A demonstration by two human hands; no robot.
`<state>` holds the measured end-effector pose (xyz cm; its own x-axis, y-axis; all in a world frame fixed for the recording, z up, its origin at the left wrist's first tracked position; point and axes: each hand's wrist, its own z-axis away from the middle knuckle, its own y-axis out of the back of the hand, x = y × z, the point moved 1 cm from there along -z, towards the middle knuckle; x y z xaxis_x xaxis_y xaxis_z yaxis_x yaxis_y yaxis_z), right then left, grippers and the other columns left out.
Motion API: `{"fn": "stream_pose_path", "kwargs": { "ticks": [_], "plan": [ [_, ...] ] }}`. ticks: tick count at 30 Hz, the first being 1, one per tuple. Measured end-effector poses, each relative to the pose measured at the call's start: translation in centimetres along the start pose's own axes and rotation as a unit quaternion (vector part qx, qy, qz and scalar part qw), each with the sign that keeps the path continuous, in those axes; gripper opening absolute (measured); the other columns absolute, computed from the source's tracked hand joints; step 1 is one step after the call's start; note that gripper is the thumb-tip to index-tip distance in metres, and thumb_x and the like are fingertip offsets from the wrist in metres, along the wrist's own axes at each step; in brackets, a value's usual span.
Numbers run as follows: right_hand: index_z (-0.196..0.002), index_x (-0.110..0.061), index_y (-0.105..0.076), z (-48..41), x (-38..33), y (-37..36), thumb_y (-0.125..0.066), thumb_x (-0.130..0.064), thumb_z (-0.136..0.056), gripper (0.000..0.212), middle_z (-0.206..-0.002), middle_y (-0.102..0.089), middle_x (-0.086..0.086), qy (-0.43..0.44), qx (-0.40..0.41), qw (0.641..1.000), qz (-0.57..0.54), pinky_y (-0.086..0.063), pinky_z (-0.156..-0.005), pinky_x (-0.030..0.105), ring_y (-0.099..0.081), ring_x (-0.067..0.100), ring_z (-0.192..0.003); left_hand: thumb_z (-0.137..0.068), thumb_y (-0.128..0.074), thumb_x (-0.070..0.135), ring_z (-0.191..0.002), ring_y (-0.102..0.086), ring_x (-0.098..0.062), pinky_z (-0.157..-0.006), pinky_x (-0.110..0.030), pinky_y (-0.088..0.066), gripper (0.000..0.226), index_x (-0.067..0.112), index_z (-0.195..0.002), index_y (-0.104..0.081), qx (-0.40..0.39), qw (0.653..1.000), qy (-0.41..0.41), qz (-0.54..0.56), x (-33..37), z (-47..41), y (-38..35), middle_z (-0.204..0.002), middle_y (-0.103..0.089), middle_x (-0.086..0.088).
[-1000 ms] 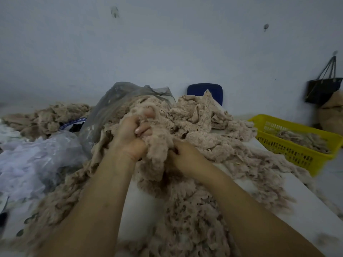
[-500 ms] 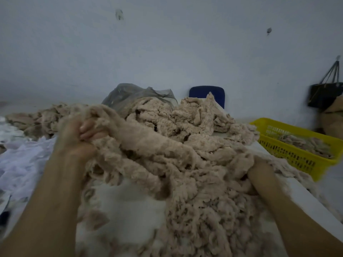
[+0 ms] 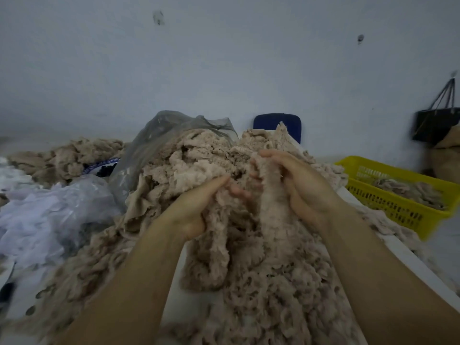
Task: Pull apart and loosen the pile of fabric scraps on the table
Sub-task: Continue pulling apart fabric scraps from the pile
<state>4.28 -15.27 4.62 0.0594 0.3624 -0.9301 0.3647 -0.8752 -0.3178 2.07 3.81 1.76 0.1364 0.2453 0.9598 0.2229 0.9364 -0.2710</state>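
Pale, blotched wall (image 3: 224,70) fills the upper half of the view, and below it a white worktop (image 3: 171,307) runs away from the camera. At nine o'clock lies crumpled white plastic sheeting (image 3: 49,215), with a smaller heap of beige scraps (image 3: 67,155) behind it at ten o'clock. A grey plastic bag (image 3: 161,138) stands at eleven o'clock, touching the back of the main pile of fabric scraps (image 3: 249,295). That pile spreads over the middle of the worktop from twelve o'clock down to six.

The left grip (image 3: 196,207) sits just left of centre with the palm turned inward. Its thumb lies along a bunch of scraps and its fingers curl into the bunch, holding it. The right grip (image 3: 298,185), just beside it at one o'clock, has its fingers hooked over a thick strand of the same fabric and clasps it. The strand hangs down between the two forearms.

A blue chair back (image 3: 276,122) shows behind the pile at twelve o'clock. At three o'clock a yellow basket (image 3: 393,210) holding more scraps sits beside the worktop's right edge. A black bag (image 3: 438,123) hangs on the wall at two o'clock.
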Motion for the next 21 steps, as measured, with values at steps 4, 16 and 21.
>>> {"fn": "stream_pose_path", "kwargs": {
  "ticks": [4, 16, 21],
  "plan": [
    [-0.1, -0.048, -0.073, 0.4, 0.7, -1.7, -0.037, -0.057, -0.096, 0.037, -0.113, -0.067, -0.024, 0.045, -0.012, 0.952, 0.304, -0.043, -0.099, 0.025, -0.058, -0.009, -0.109, -0.093, -0.056, 0.043, -0.116, -0.064, -0.022, -0.102, -0.042, -0.048, 0.046, 0.015, -0.129, -0.062, -0.046, 0.999, -0.023, -0.017, -0.2, 0.3, -2.0, -0.123, -0.068, -0.008],
    [-0.09, -0.03, -0.071, 0.0, 5.7, 1.5, -0.027, -0.06, -0.1, 0.054, -0.096, -0.068, -0.014, 0.063, 0.059, 0.87, 0.485, -0.038, -0.073, 0.022, -0.061, 0.007, -0.088, -0.095, -0.044, 0.025, -0.04, -0.017, -0.005, -0.044, -0.015, -0.034, 0.036, 0.012, -0.067, -0.062, -0.186, 0.976, -0.003, 0.114, 3.7, 1.6, 1.2, -0.047, -0.017, 0.009],
    [-0.062, -0.011, -0.038, 0.3, 7.3, 7.3, -0.037, -0.036, -0.105, 0.049, -0.058, -0.037, 0.005, -0.016, 0.206, 0.806, 0.554, -0.021, -0.053, 0.031, -0.033, 0.018, -0.052, -0.097, -0.039, 0.029, -0.039, -0.014, -0.004, -0.043, -0.015, -0.025, 0.037, 0.015, -0.066, -0.055, -0.223, 0.947, -0.05, 0.225, 4.8, 2.4, 3.6, -0.045, -0.023, 0.011]
  ]
}}
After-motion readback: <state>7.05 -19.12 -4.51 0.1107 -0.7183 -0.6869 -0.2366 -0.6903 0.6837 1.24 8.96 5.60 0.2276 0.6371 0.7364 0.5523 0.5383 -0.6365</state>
